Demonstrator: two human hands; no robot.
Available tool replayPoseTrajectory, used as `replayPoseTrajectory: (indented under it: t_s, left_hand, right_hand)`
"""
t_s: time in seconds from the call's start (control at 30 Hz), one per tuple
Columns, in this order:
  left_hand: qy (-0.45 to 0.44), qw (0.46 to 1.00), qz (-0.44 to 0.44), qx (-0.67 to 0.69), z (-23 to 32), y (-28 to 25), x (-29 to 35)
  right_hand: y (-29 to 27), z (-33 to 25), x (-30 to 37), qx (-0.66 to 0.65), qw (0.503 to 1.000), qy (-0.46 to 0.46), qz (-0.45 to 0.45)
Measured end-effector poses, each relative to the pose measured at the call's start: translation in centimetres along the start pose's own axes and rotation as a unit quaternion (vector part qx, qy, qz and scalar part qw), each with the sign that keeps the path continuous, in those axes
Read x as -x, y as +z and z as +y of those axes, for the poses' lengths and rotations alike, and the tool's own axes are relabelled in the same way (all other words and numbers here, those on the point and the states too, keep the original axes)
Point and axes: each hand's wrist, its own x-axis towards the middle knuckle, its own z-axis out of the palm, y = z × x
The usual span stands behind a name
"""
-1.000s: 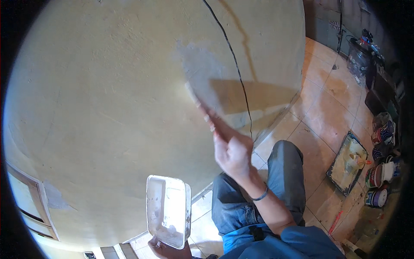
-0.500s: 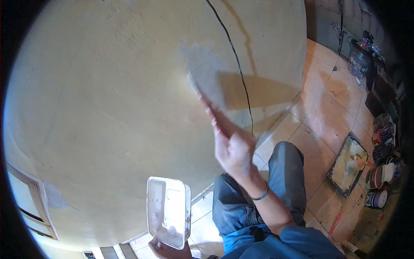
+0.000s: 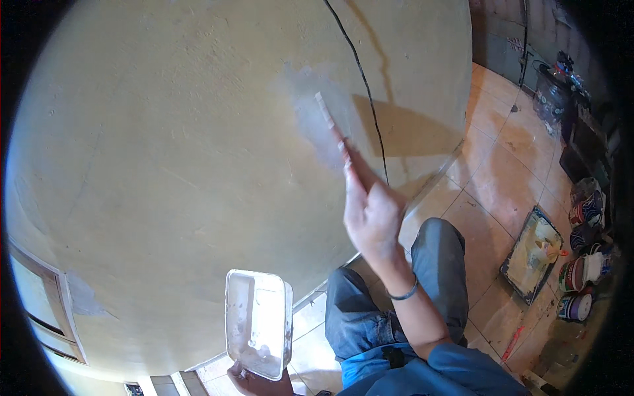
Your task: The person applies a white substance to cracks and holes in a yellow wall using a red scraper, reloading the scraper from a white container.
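Head view: a thin, narrow tool [image 3: 324, 110], seen on its edge, smeared with white toward the tip, more reddish brown nearer to the hand. Located over the grey patch [image 3: 308, 125] on the yellowish wall [image 3: 165, 198]; cannot tell whether touching it. Lower in the picture, near the wall, a deep rectangular white container [image 3: 242, 310] with rounded corners, spotted inside with residue. Tool gripped in the right hand [image 3: 375, 214], with fingers closed along it, white smears on them, slightly blurred. Container held at its lower end in the left hand [image 3: 247, 381], with fingers partly hidden. Tool pointing to the upper left, long axis steeply slanted. Container with long axis almost vertical in the picture, open side toward the camera.
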Motion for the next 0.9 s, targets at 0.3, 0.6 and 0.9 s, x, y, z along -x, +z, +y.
replayPoseTrajectory:
  t_s: [0.3,0.6,0.9]
  left_hand:
    - [-0.008,0.997,-0.032,-0.071,0.4,1.7,1.5]
    - [0.011,0.999,-0.021,-0.021,0.3,1.2,1.2]
    - [-0.021,0.994,-0.078,-0.071,1.3,2.7,2.8]
  right_hand:
    - [1.1,0.1,2.1,0.052,0.989,-0.077,-0.115]
    - [0.1,0.5,-1.3,0.023,1.0,-0.007,0.013]
    - [0.3,-0.4,0.8,-0.019,0.997,-0.062,-0.052]
